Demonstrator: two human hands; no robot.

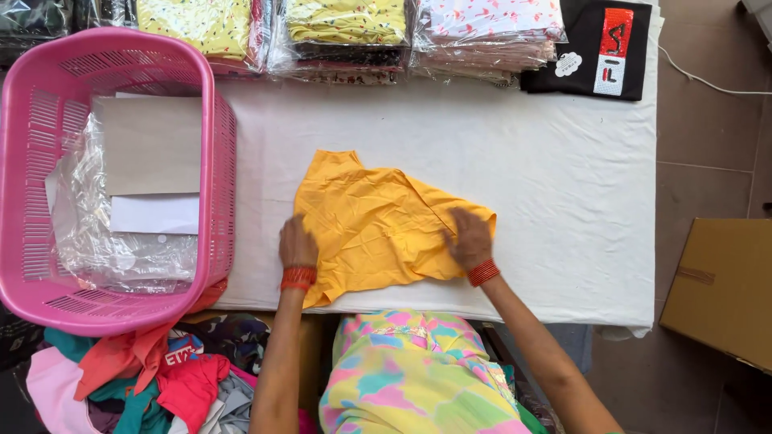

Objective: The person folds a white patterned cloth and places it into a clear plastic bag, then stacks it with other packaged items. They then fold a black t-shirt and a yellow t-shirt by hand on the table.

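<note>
Two hands flat on a yellow garment point(374, 225) lying mid-table on the white tablecloth point(563, 185): left hand point(297, 243) presses its left edge, right hand point(469, 237) its right edge, palms down, fingers spread, gripping nothing. Garment is crumpled, so its shape is hard to tell. Pink basket point(32, 201) at left holds plastic bags point(96, 241) and cardboard point(151, 145). Packed clothes stacks point(346, 32) at the far edge are cut off.

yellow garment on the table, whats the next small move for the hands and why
Probably sweep both palms outward to flatten it: the yellow garment lies crumpled and unevenly folded on the white table cover, with the left hand and right hand pressing its edges.
</note>
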